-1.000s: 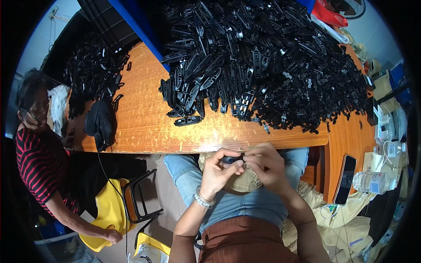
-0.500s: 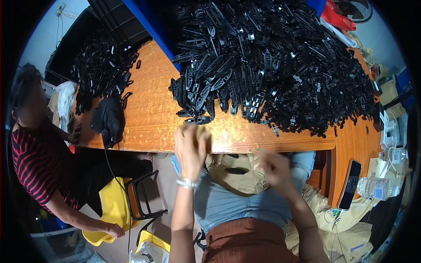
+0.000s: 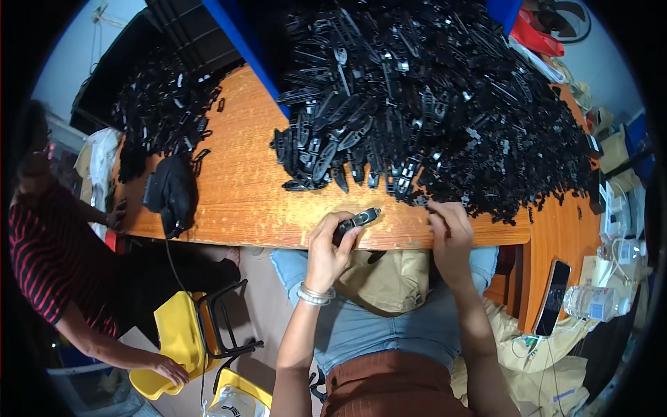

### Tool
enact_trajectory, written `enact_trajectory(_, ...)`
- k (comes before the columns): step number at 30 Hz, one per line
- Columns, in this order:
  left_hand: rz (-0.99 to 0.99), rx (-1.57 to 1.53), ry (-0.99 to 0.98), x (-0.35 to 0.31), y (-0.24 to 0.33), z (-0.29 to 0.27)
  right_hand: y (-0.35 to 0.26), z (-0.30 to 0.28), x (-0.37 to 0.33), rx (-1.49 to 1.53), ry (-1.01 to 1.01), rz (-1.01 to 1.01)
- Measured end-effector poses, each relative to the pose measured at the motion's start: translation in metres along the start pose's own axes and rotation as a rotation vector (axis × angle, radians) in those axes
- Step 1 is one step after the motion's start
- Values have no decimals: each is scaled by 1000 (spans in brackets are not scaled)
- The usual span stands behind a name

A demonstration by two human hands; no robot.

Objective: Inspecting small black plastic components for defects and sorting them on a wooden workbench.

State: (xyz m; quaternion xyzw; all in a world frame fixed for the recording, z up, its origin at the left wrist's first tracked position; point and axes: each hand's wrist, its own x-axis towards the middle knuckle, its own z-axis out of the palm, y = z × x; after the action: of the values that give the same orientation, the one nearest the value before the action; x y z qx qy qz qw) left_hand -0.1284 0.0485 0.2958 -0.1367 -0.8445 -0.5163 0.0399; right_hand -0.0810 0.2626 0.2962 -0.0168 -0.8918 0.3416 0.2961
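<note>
Moved toward far pile (image 3: 514,163): right hand (image 3: 453,231), grip I can't tell. Left hand (image 3: 325,253): holding black clip (image 3: 363,218); slack fingers could drop it.

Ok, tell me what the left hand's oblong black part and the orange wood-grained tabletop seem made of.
Oblong black part: probably plastic, glossy, from its bright highlights. Wood-grained tabletop: wood or printed laminate, shiny but worn, from its streaked grain, glare and pale scuffs.

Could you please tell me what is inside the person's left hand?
The left hand holds a black piece; its far end sticks out over the wooden table. The part inside the fingers is covered.
</note>
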Motion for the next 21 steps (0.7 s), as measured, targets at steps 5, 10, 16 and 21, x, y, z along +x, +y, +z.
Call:
enact_trajectory(5,-112,-290,-143,-13,16,22,-5,0,-16,945,-121,409)
enact_trajectory(10,-233,-495,-206,-21,34,25,-14,-6,-18,845,-85,243)
enact_trajectory(16,-273,-560,-249,-25,46,18,-33,-11,-21,798,-198,285)
enact_trajectory(21,-335,-670,-256,-29,44,20,-34,-7,-26,669,-105,247)
